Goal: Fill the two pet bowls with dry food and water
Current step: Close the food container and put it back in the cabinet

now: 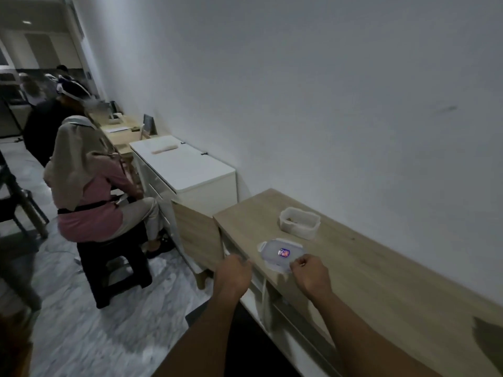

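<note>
An open, clear plastic container (299, 223) with a little brown dry food in it stands on the wooden counter (381, 268) near the wall. Its clear lid (277, 254), with a small coloured sticker, lies flat near the counter's front edge. My right hand (310, 273) has curled fingers and pinches the lid's near right edge. My left hand (234, 273) hovers with curled fingers just off the counter's left front corner, left of the lid, holding nothing that I can see. No pet bowls are in view.
A white cabinet (187, 170) stands left of the counter along the wall. A person (89, 186) sits on a dark stool (114, 270) in front of it, and others stand farther back. The floor (95, 336) is grey marble.
</note>
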Tool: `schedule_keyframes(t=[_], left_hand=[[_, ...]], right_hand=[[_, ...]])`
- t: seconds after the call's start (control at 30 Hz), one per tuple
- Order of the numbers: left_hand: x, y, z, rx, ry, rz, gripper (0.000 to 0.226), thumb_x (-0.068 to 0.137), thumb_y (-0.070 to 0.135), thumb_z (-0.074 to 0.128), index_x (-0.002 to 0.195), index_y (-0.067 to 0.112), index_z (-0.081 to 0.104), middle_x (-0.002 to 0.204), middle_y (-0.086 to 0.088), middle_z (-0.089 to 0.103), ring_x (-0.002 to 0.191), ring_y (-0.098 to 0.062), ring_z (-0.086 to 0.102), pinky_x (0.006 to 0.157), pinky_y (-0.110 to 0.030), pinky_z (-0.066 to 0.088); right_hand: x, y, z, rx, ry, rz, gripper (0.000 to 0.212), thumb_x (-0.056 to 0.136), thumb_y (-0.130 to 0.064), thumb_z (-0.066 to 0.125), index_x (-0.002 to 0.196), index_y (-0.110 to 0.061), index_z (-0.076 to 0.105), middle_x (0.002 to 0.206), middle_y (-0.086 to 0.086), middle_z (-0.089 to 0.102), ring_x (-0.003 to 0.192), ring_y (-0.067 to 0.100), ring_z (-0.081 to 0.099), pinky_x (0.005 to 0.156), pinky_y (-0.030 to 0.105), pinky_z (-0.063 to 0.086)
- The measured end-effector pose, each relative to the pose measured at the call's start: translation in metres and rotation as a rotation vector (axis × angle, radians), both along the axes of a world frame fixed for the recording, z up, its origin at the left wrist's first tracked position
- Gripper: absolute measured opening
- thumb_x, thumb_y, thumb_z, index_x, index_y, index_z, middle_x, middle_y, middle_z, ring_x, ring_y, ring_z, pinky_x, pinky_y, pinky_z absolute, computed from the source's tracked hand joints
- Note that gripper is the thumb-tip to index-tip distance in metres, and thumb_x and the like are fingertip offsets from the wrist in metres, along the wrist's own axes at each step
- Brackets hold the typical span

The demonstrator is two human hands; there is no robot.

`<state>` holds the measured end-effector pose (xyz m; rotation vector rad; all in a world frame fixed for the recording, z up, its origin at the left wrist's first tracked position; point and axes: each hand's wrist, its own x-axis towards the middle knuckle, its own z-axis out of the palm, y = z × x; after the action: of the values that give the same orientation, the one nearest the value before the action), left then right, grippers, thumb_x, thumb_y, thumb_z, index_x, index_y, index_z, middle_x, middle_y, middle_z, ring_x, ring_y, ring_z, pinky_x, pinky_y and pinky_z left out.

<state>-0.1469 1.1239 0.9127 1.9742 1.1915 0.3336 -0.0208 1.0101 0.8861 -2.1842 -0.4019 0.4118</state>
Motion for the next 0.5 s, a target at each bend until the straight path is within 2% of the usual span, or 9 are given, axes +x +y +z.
schedule_keyframes(t=[0.13, 0.23, 0.3, 0.37, 0.5], left_hand=[[0.055, 0.058, -0.02, 0.018, 0.063, -0.109, 0.038, 0.095, 0.036, 0.053, 0.11, 0.004, 0.065, 0.115, -0.015, 0.066, 0.112, -0.031, 0.06, 0.087, -0.03, 0.044], [0.085, 0.093, -0.041, 0.096, 0.145, -0.222, 0.046, 0.099, 0.039, 0.048, 0.128, 0.004, 0.057, 0.133, -0.013, 0.057, 0.126, -0.028, 0.051, 0.1, -0.028, 0.038], [0.11, 0.121, -0.058, 0.078, 0.162, -0.303, 0.053, 0.098, 0.045, 0.043, 0.125, 0.002, 0.058, 0.131, -0.014, 0.058, 0.124, -0.028, 0.053, 0.099, -0.028, 0.038], [0.122, 0.131, -0.064, 0.074, 0.161, -0.368, 0.069, 0.09, 0.056, 0.036, 0.12, -0.001, 0.061, 0.126, -0.017, 0.061, 0.12, -0.03, 0.056, 0.095, -0.028, 0.041], [0.157, 0.152, -0.08, 0.091, 0.242, -0.478, 0.053, 0.092, 0.044, 0.053, 0.128, 0.005, 0.057, 0.132, -0.015, 0.058, 0.125, -0.03, 0.053, 0.1, -0.03, 0.04]], right_hand=[[0.042, 0.047, -0.021, -0.035, -0.003, -0.085, 0.017, 0.09, -0.025, 0.06, 0.096, -0.013, 0.071, 0.11, 0.014, 0.071, 0.107, 0.034, 0.064, 0.086, 0.033, 0.048], [0.062, 0.069, -0.039, -0.081, 0.016, -0.161, 0.021, 0.09, -0.026, 0.062, 0.104, -0.013, 0.07, 0.115, 0.013, 0.07, 0.11, 0.032, 0.063, 0.089, 0.035, 0.048], [0.077, 0.086, -0.051, -0.121, 0.028, -0.237, 0.022, 0.091, -0.024, 0.06, 0.107, -0.012, 0.069, 0.116, 0.013, 0.069, 0.111, 0.031, 0.062, 0.089, 0.034, 0.047], [0.083, 0.09, -0.056, -0.161, 0.042, -0.294, 0.023, 0.091, -0.024, 0.06, 0.109, -0.011, 0.069, 0.118, 0.014, 0.068, 0.112, 0.033, 0.061, 0.09, 0.035, 0.047], [0.094, 0.1, -0.067, -0.248, 0.054, -0.381, 0.032, 0.09, -0.022, 0.063, 0.118, -0.008, 0.064, 0.123, 0.019, 0.063, 0.115, 0.036, 0.059, 0.092, 0.036, 0.047]])
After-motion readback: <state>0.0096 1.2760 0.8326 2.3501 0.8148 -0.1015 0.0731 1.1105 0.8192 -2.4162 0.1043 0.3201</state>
